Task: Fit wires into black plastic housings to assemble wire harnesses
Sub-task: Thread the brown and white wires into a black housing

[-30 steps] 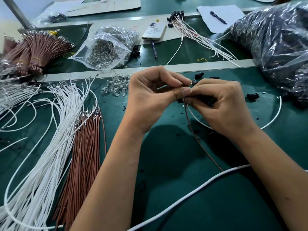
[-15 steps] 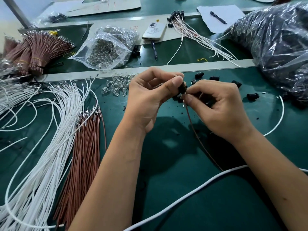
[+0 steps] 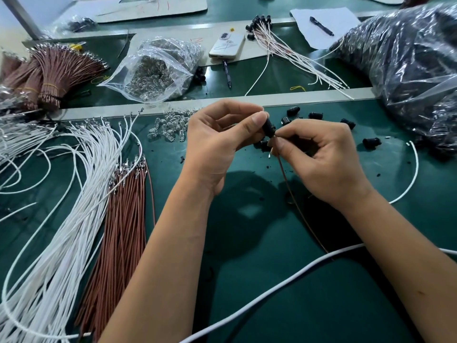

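My left hand [image 3: 217,142] pinches a small black plastic housing [image 3: 269,127] between thumb and fingers above the green mat. My right hand [image 3: 319,157] pinches a brown wire [image 3: 294,199] right at the housing's lower end; the wire trails down toward me across the mat. Whether the wire's tip sits inside the housing is hidden by my fingertips. Loose black housings [image 3: 372,142] lie scattered behind and to the right of my hands. A single white wire [image 3: 413,174] curves along the mat on the right.
White wires [image 3: 61,194] and brown wires [image 3: 121,219] lie bundled at left. Small clear bulbs [image 3: 170,125] sit behind my left hand, with a bag of them [image 3: 155,70] further back. A big plastic bag of black parts [image 3: 408,70] fills the right. A white cable [image 3: 272,288] crosses the front.
My hands have parted slightly and the left hand has turned the housing upright, so it now shows between the fingertips. The brown wire stays pinched at its lower end.
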Tool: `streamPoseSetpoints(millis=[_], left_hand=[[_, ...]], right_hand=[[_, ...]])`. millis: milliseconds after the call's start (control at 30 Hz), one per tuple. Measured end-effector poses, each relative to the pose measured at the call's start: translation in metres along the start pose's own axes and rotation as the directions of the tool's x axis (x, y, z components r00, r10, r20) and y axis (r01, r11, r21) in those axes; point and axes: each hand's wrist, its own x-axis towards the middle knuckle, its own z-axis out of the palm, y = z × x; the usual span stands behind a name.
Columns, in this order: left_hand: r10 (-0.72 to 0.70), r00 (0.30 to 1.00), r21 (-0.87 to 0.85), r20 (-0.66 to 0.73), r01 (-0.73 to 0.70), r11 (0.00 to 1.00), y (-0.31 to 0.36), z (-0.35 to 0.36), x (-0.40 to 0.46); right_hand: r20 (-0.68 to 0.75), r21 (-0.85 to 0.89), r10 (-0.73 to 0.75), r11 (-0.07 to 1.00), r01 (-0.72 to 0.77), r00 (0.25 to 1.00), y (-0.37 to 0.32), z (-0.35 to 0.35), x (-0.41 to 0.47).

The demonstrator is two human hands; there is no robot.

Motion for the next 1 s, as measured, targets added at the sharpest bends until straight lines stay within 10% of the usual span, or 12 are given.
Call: streamPoseSetpoints(millis=[1000], left_hand=[[0.1,0.99,0.018,0.104,-0.102,0.995,0.0019,-0.004,0.0014]], right_hand=[[0.016,0.065,-0.013,0.998,0.012,1.0,-0.0006,-0.0005,-0.0002]])
